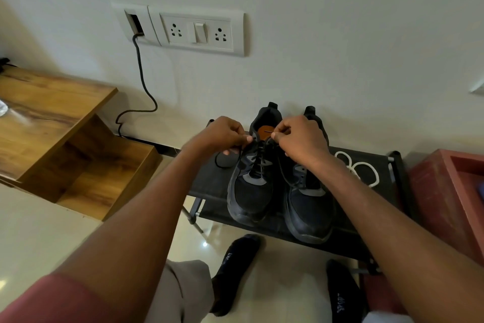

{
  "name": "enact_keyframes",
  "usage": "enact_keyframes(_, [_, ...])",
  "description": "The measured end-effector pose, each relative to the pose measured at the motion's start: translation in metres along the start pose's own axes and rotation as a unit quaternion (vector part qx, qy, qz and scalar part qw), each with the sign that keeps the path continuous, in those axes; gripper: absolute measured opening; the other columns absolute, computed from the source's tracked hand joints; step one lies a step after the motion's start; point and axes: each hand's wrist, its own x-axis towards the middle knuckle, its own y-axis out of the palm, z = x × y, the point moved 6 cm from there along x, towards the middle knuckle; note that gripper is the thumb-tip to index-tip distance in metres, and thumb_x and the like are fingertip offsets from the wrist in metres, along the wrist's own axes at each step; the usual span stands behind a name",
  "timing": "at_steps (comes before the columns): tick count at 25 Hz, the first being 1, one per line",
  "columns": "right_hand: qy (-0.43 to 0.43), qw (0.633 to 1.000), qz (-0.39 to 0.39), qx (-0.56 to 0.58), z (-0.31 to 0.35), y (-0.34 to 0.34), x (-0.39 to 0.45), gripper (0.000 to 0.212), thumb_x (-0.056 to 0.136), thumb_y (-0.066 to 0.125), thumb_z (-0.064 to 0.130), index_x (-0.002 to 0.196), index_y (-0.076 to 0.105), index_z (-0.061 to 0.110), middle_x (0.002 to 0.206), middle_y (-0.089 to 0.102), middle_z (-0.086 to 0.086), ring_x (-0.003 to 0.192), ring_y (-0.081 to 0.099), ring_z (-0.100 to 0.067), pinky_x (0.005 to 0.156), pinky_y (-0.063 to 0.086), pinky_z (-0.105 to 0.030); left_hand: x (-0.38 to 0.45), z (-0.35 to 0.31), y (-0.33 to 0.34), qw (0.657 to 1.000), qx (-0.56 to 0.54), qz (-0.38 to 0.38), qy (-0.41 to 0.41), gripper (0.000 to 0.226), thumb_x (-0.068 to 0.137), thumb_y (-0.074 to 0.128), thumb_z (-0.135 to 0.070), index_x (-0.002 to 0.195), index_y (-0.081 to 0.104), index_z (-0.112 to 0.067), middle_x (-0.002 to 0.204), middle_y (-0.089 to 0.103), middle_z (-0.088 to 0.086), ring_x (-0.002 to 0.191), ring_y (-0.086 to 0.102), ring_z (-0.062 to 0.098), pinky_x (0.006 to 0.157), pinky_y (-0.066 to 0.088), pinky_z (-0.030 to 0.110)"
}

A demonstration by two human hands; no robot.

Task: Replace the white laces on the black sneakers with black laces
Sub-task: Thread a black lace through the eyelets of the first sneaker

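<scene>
On dark fabric rack shelf [209,181]: two black mesh sneakers [251,186] side by side. Left hand [222,134] and right hand [301,139] each pinch thin black lace [259,163] at left sneaker's collar. Coiled white lace [361,168] lies right of pair.

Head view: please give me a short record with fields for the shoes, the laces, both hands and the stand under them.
left shoe: black, black lace threaded through its eyelets
right shoe: black, beside it, lacing hidden by the arm
black lace: both ends pinched near the top eyelets
left hand: pinches one lace end
right hand: pinches the other end
white lace: loose, right of the shoes
rack: dark shelf carrying all of it
</scene>
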Motion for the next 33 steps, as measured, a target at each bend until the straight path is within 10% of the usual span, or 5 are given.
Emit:
enact_keyframes(5, [0.004,0.995,0.019,-0.097,0.002,-0.003,-0.006,0.026,0.095,0.066,0.017,0.12,0.058,0.022,0.095,0.068,-0.005,0.081,0.067,-0.026,0.072,0.058,-0.039,-0.002,0.003,0.006,0.98,0.197,0.001,-0.008,0.038,0.095,0.073,-0.038,0.066,0.056,-0.019,0.061,0.05,-0.004,0.063,0.045,0.015,0.076,0.049,0.04])
enact_keyframes(11, [-0.007,0.983,0.048,-0.18,0.006,0.007,-0.016,0.022,0.093,0.075,0.041,0.089,0.073,0.02,0.083,0.069,-0.001,0.073,0.066,-0.021,0.069,0.058,-0.035,-0.003,-0.005,0.007,0.996,0.086,0.005,0.023,0.027,0.095,0.076,-0.03,0.077,0.068,-0.012,0.068,0.063,-0.001,0.064,0.055,0.012,0.062,0.041,0.025])
enact_keyframes(26, [0.054,0.988,-0.003,-0.142,-0.004,-0.009,-0.01,0.009,0.082,0.066,0.017,0.084,0.073,0.012,0.077,0.063,-0.005,0.062,0.054,-0.021,0.062,0.047,-0.031,0.004,-0.003,0.0,0.987,0.139,-0.079,0.023,0.022,0.094,0.072,-0.012,0.073,0.064,-0.013,0.063,0.075,0.0,0.069,0.074,0.013,0.08,0.059,0.032])
enact_keyframes(33, [0.003,0.989,0.073,-0.126,-0.005,-0.004,-0.005,0.012,0.091,0.079,0.035,0.096,0.076,0.024,0.091,0.071,0.001,0.081,0.067,-0.021,0.073,0.054,-0.034,-0.002,-0.001,0.004,0.993,0.11,0.027,-0.018,0.031,0.103,0.064,-0.031,0.09,0.067,-0.002,0.071,0.075,0.008,0.069,0.074,0.014,0.073,0.053,0.031])
